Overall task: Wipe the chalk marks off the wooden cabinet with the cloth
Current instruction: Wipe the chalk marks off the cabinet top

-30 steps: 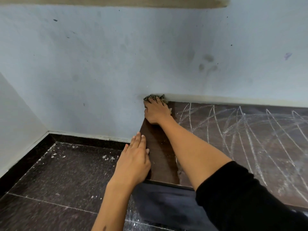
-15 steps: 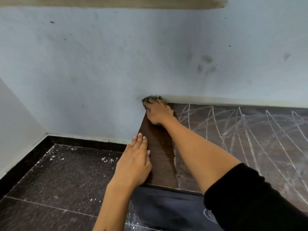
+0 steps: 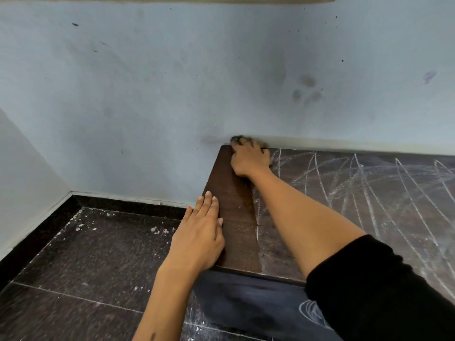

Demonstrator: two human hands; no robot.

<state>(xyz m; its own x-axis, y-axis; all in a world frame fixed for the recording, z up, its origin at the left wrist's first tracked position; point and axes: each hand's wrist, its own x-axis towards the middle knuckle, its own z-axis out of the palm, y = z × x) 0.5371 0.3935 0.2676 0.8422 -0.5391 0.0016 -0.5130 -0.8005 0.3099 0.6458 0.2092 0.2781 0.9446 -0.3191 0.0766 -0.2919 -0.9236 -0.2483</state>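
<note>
Hands have barely shifted since a second ago: our right hand [image 3: 250, 157] remains at the cabinet's [image 3: 231, 193] far left corner against the wall [image 3: 147, 94], nudged slightly rightward. Its fingers curl over the cloth [image 3: 237, 139], which bunches beneath them and peeks out at the fingertips, touching the wall. Our left hand [image 3: 199, 232] stays flat, fingers pressed together, on the cabinet's left edge. Chalk marks [image 3: 369, 183] cover the top to the right of our forearm.
</note>
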